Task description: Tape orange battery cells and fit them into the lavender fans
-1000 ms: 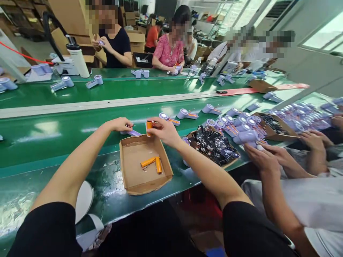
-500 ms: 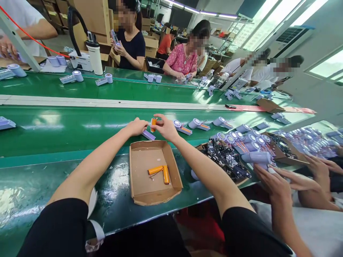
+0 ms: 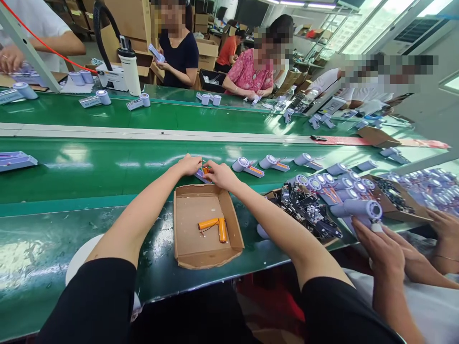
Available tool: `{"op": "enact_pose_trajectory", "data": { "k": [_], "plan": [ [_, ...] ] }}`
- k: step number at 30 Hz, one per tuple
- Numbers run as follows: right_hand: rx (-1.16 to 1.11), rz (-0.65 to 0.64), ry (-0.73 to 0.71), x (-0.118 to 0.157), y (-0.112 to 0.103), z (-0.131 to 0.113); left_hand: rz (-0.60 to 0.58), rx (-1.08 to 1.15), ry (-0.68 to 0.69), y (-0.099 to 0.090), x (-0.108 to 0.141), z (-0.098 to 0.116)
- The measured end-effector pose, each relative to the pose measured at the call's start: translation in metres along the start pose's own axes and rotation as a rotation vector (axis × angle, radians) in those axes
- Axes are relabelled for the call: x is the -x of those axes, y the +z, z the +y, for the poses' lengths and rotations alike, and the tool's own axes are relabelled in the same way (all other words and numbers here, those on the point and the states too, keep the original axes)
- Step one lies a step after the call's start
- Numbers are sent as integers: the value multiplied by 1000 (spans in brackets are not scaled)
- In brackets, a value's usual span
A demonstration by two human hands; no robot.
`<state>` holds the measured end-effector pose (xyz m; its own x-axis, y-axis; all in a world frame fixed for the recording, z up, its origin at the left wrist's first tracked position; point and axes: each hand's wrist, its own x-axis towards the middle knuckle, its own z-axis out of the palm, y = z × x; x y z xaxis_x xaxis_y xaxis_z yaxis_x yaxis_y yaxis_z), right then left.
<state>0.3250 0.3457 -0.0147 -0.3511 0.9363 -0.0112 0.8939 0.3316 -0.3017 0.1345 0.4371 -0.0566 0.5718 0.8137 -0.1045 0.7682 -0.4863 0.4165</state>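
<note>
Beyond the cardboard tray (image 3: 181,224), my left hand (image 3: 191,165) is closed around the far end of a lavender housing (image 3: 201,176). My right hand (image 3: 220,176) pinches an orange cylindrical cell (image 3: 205,170) low against that housing; the fingers hide much of both. Two more orange cells lie in the tray, one on its side (image 3: 208,223) and one beside it at an angle (image 3: 223,230), with thin wires near them. Just right of my right hand, a lavender housing with an orange strip (image 3: 247,166) rests on the green belt.
More lavender housings (image 3: 274,162) line the belt to the right. A box of black circuit boards (image 3: 304,210) stands right of my right forearm. Beside it a co-worker's hands (image 3: 380,243) hold a lavender unit (image 3: 358,209). Another housing (image 3: 16,161) is at far left. People sit across the belt.
My right hand has lowered the orange cell from upright above the housing down against it. At far left, a housing shows further into view. The camera view has shifted slightly.
</note>
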Motion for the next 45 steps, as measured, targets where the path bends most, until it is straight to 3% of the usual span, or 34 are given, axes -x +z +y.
{"op": "enact_pose_trajectory", "data": {
  "k": [8,17,24,27,30,33,36,37,41,43,45],
  "plan": [
    [174,-153,15,-13,-9,-16,-31,-21,-115,-7,-4,12],
    [214,-224,-16,3,-20,5,-39,4,-119,-6,-15,25],
    [247,-353,-17,-18,-16,2,-59,34,-138,-6,-16,36],
    [225,-374,-46,-25,-25,7,-47,45,-165,-13,-17,49],
    [186,-350,-69,-18,-47,16,15,59,-194,-31,-6,64],
    [144,-244,-44,12,-73,22,107,71,-161,-54,44,69],
    [14,-145,-77,62,-83,15,243,116,-52,-58,144,55],
    [-24,-151,-121,79,-81,9,308,125,-46,-54,185,47],
    [30,-335,-281,125,-51,-33,465,67,-249,-17,347,12],
    [111,-409,-291,129,-32,-53,465,4,-252,7,407,-2],
    [177,-433,-279,125,-15,-65,426,-88,-211,28,447,-14]
  ]
}}
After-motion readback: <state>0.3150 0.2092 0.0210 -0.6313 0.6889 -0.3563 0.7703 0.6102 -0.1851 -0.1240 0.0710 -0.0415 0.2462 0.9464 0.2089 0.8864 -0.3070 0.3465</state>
